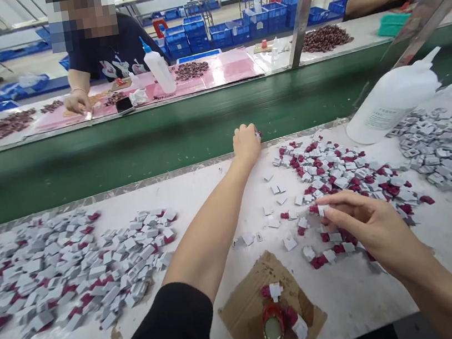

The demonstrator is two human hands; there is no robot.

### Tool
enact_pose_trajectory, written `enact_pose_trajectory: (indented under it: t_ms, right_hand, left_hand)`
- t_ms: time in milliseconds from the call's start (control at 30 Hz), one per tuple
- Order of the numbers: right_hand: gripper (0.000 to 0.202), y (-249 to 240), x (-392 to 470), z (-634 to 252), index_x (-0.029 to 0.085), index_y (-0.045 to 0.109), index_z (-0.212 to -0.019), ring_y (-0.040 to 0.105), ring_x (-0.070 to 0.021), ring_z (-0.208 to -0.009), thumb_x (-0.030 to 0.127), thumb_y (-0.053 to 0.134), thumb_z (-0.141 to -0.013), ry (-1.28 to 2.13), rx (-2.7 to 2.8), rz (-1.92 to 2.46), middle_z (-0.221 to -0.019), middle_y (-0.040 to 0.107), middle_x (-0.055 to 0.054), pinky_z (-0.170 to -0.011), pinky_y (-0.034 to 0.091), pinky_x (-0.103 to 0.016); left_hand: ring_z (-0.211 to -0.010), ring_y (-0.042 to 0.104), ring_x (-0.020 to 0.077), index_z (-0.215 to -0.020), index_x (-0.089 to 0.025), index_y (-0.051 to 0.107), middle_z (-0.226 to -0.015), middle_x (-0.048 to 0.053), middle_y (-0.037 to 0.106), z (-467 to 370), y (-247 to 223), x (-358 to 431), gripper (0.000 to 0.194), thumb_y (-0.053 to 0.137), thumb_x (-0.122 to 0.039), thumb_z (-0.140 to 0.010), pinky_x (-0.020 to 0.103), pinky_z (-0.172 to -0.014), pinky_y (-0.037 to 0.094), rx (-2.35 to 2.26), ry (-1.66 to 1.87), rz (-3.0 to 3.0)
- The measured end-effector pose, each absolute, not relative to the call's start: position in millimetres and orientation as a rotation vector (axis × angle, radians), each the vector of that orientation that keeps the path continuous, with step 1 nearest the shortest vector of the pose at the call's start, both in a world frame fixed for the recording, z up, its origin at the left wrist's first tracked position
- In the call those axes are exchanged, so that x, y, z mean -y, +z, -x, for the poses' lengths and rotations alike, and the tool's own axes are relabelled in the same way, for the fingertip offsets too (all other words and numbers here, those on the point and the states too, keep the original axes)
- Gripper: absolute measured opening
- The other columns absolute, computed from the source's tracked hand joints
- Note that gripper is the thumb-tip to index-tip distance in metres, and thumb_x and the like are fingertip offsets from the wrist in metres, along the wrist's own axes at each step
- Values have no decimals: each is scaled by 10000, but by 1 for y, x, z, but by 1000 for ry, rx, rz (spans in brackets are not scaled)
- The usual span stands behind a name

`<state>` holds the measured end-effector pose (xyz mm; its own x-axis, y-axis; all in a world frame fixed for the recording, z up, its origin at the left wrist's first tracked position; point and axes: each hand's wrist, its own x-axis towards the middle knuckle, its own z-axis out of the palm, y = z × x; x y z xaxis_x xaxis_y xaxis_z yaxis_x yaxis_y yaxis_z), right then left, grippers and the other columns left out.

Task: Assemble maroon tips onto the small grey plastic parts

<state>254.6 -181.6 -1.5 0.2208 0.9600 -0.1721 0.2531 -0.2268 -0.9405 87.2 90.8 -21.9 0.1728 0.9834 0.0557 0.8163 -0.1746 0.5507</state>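
Observation:
My left hand (247, 144) stretches forward to the far edge of the white table, fingers curled. A bit of a small maroon-and-grey plastic piece (258, 134) shows at its right side; the rest is hidden. My right hand (370, 222) pinches another maroon-and-grey plastic piece (319, 209) between thumb and forefinger, over the front of a loose pile of such pieces (345, 166). Nearer me, a brown cardboard sheet (244, 313) bears a small red container with a crimped metal rim (273, 328) and two maroon-and-grey pieces beside it.
Assembled pieces (76, 269) spread over the left; plain grey parts (446, 150) are heaped at far right. A white squeeze bottle (388, 101) leans beside them. Beyond runs a green conveyor belt (162, 136), with two people working behind it. A metal post (304, 9) rises there.

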Motion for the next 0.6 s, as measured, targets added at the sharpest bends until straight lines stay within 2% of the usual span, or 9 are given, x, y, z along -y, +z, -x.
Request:
enact_pose_trajectory:
  t_ms: [100,200,333,467,533,600]
  right_hand:
    - [271,-7,172,-253,267,871,-1133,676,-224,-754,482,742,-1029,691,1326,1729,-920,737,-63,-645,575,-345]
    - [254,-10,151,-249,215,868,-1134,631,-225,-726,353,675,-1043,415,1534,1747,-938,712,-76,-695,561,-393]
    - [254,-8,134,-241,205,862,-1156,690,-252,-806,271,657,-1020,369,1617,1750,-1089,754,-112,-735,562,-424]
    - [424,-1,141,-227,250,745,-1411,754,-243,-883,364,767,-1003,568,1554,1606,-1219,787,-92,-698,611,-371]
    - [409,0,147,-220,256,736,-1370,783,-234,-924,384,812,-990,691,1478,1485,-1197,811,-71,-746,650,-353]
    - [255,-2,152,-215,243,775,-1230,792,-222,-917,347,807,-999,697,1432,1430,-1106,827,-56,-807,668,-354]
  left_hand:
    - [-1293,696,315,-1246,-161,744,-1387,147,727,-80,-20,-81,205,755,-220,-1050,526,-1115,592,-1601,645,-1982]
    - [-1154,733,279,-1043,-169,705,-1189,131,774,-72,-10,-51,118,739,-81,-972,447,-1048,594,-1414,687,-1876]
    - [-890,778,218,-981,-183,651,-983,86,788,-57,8,7,137,787,-181,-966,359,-799,633,-1136,618,-1688]
    - [-795,786,195,-1102,-193,635,-944,48,766,-43,16,57,236,824,-246,-971,367,-772,650,-935,632,-1315]
    - [-798,767,174,-1115,-198,645,-944,30,749,-42,14,72,243,833,-253,-972,342,-778,632,-872,667,-1203]
    - [-840,746,164,-1066,-192,660,-950,32,745,-44,11,80,233,854,-253,-954,300,-764,605,-871,684,-1233]
